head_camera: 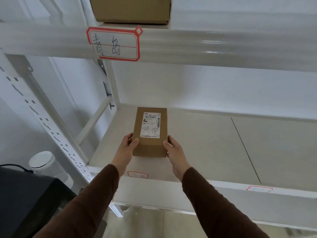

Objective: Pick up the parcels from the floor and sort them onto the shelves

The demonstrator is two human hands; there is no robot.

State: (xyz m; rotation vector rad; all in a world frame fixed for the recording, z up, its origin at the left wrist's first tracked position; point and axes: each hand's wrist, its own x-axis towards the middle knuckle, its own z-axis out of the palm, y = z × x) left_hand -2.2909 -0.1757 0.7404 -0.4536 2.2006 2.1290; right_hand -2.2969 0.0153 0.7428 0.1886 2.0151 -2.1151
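A small brown cardboard parcel (pixel 151 133) with a white shipping label on top rests on the middle shelf board (pixel 214 143) of a white metal rack, near its left end. My left hand (pixel 127 148) grips the parcel's near left corner, thumb on top. My right hand (pixel 173 152) holds the near right corner the same way. Both arms wear brown sleeves. Whether the parcel's weight is fully on the board, I cannot tell.
A larger brown box (pixel 130 9) stands on the shelf above, whose beam carries a red-bordered handwritten label (pixel 114 43). Smaller red-bordered labels (pixel 138 174) mark the middle shelf's front edge. A perforated upright (pixel 42 121), a white bin (pixel 42 160) and a black object (pixel 25 194) are at left.
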